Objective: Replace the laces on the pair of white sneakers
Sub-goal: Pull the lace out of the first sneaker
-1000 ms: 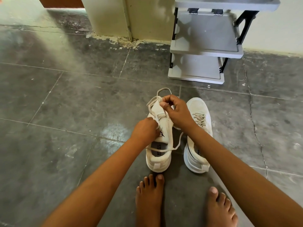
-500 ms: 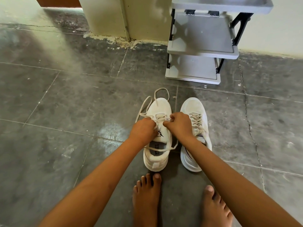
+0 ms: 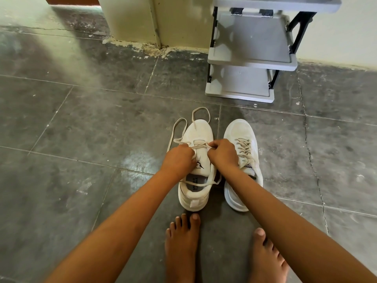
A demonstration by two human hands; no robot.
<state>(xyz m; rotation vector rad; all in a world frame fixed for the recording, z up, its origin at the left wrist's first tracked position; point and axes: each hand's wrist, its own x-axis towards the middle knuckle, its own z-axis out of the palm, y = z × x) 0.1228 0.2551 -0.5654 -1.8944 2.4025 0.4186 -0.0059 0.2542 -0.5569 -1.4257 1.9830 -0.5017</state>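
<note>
The two white sneakers stand side by side, toes away, on the grey tiled floor [image 3: 81,119]: the left sneaker [image 3: 201,131] has its lace [image 3: 201,108] trailing loose, and the right sneaker [image 3: 240,129] is laced. A grey rack [image 3: 251,64] stands beyond against the wall [image 3: 346,27], and bare feet [image 3: 181,242] are nearest. Over the left sneaker's eyelets, the left hand [image 3: 178,160] and right hand [image 3: 223,153] are both curled, each pinching the lace.

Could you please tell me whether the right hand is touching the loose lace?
Touching. The head view shows the right hand with its fingers curled round the loose lace above the left sneaker's tongue, no gap visible.
</note>
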